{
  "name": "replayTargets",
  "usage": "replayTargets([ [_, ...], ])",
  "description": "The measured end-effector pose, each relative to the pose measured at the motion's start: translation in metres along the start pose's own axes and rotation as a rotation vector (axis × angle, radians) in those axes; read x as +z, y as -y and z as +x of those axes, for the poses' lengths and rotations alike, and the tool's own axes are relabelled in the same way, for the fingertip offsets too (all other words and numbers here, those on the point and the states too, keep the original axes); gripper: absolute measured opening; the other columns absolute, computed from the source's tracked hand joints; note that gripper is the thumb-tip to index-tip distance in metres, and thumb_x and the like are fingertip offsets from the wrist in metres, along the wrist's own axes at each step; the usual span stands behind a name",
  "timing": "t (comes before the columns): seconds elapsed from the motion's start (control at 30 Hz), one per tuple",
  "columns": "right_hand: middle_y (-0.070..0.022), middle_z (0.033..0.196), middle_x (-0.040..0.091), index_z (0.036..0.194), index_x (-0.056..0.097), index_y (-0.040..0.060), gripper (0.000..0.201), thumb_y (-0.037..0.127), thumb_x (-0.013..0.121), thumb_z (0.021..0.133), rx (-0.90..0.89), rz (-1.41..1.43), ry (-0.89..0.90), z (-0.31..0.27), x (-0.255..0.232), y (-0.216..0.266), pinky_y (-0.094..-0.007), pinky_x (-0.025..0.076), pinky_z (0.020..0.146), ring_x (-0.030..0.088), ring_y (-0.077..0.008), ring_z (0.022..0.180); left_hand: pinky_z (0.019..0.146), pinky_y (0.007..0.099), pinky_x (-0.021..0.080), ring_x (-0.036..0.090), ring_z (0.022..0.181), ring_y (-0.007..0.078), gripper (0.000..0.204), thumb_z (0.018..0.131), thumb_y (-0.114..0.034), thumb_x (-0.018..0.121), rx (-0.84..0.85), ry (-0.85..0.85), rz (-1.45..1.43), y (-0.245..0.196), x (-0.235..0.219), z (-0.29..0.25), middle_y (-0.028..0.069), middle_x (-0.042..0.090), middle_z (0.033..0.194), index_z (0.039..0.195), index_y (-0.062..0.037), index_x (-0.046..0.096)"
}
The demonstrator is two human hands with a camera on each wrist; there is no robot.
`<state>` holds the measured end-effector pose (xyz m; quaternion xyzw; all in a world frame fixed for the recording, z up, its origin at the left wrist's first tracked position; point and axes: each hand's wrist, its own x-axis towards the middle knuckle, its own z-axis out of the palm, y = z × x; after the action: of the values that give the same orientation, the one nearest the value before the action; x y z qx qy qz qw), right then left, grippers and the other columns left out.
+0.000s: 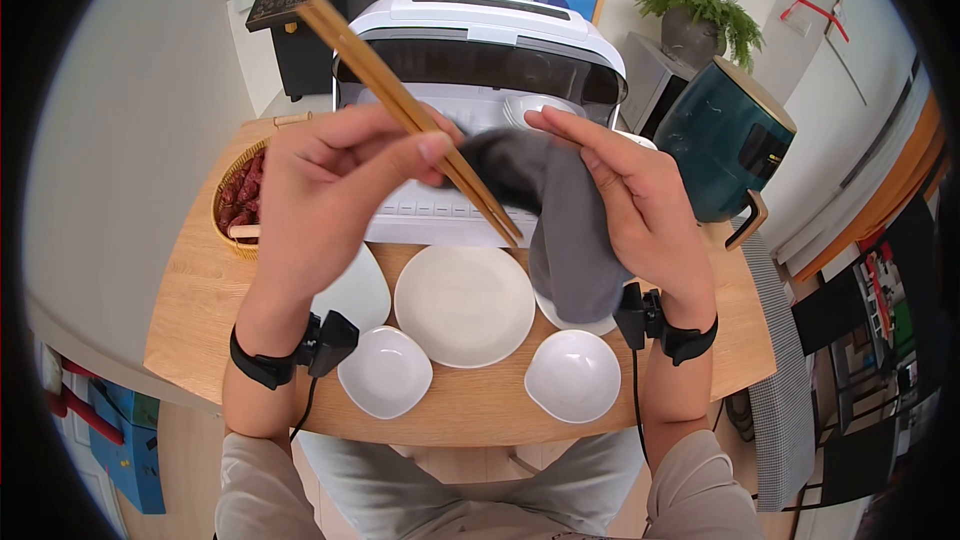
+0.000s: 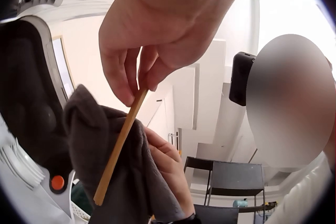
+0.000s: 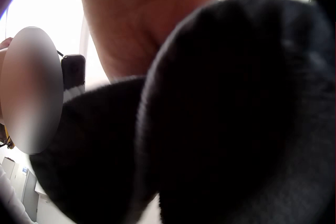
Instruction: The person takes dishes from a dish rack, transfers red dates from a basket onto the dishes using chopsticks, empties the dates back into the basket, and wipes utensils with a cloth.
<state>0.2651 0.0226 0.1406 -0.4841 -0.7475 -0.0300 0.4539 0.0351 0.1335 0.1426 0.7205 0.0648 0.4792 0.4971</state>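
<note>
Pinched between the thumb and fingers of my left hand point(image 1: 335, 175) is a pair of wooden chopsticks point(image 1: 405, 105), slanting down to the right over the table. A dark grey cloth point(image 1: 575, 230) hangs from my right hand point(image 1: 640, 200), whose fingers lie against its upper part and point up and left. The chopsticks point(image 2: 122, 145) cross in front of the cloth point(image 2: 105, 129) in the left wrist view. Dark cloth point(image 3: 226, 113) fills most of the right wrist view and hides the right fingers.
A large white plate point(image 1: 464, 306) lies mid-table, with white bowls point(image 1: 385, 372) point(image 1: 573, 376) in front. Behind stands a white dish cabinet point(image 1: 480, 15) with dishes inside. A basket of dark red items point(image 1: 240, 198) is at left, a green appliance point(image 1: 720, 140) at right.
</note>
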Motion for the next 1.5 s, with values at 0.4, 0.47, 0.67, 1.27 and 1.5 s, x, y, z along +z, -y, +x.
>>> replayTargets([
  [0.4,-0.0156,0.088,0.069,0.109,0.063,-0.0009,0.030,0.023,0.060,0.091,0.384,-0.287,0.718,-0.018,0.000,0.005,-0.0384,0.052,0.074,0.067,-0.0326,0.083,0.072,0.0237,0.053,0.066,0.080,0.0134,0.014,0.089,-0.004,0.066,-0.124,0.099,0.200,0.006,0.000,0.001,0.0113,0.072,0.095,0.097,0.0057,0.071],
  [0.47,-0.0167,0.093,0.069,0.105,0.065,-0.0003,0.038,0.033,0.063,0.088,0.345,-0.473,0.762,-0.030,0.011,-0.005,-0.0401,0.051,0.077,0.065,-0.0349,0.088,0.071,0.0233,0.052,0.065,0.079,0.0128,0.012,0.089,-0.004,0.066,-0.180,0.121,0.251,-0.003,-0.001,0.001,0.0112,0.071,0.094,0.094,0.0057,0.071],
  [0.67,-0.0165,0.096,0.067,0.097,0.068,0.0019,0.033,0.029,0.070,0.078,0.506,-0.482,1.005,-0.024,0.033,-0.020,-0.0400,0.050,0.078,0.063,-0.0333,0.097,0.070,0.0232,0.049,0.059,0.075,0.0097,0.010,0.087,-0.004,0.068,-0.239,0.198,0.286,0.003,0.000,-0.002,0.0091,0.069,0.090,0.085,0.0062,0.068],
  [1.27,-0.0051,0.083,0.053,0.087,0.054,-0.0007,0.023,-0.013,0.058,0.068,0.041,-0.078,-0.284,-0.001,-0.018,0.014,-0.0221,0.050,0.063,0.057,-0.0110,0.074,0.073,0.0234,0.053,0.064,0.076,0.0098,0.018,0.090,-0.011,0.067,-0.006,-0.212,0.246,0.027,-0.024,0.021,0.0072,0.070,0.084,0.099,0.0046,0.070],
  [1.5,-0.0045,0.094,0.052,0.085,0.055,-0.0019,0.027,-0.017,0.057,0.062,-0.081,0.060,-0.523,0.007,0.003,0.005,-0.0220,0.050,0.070,0.056,-0.0104,0.083,0.079,0.0287,0.059,0.069,0.087,0.0193,0.018,0.092,-0.008,0.063,-0.157,0.032,-0.069,0.019,-0.010,0.013,0.0144,0.069,0.097,0.103,0.0058,0.067],
])
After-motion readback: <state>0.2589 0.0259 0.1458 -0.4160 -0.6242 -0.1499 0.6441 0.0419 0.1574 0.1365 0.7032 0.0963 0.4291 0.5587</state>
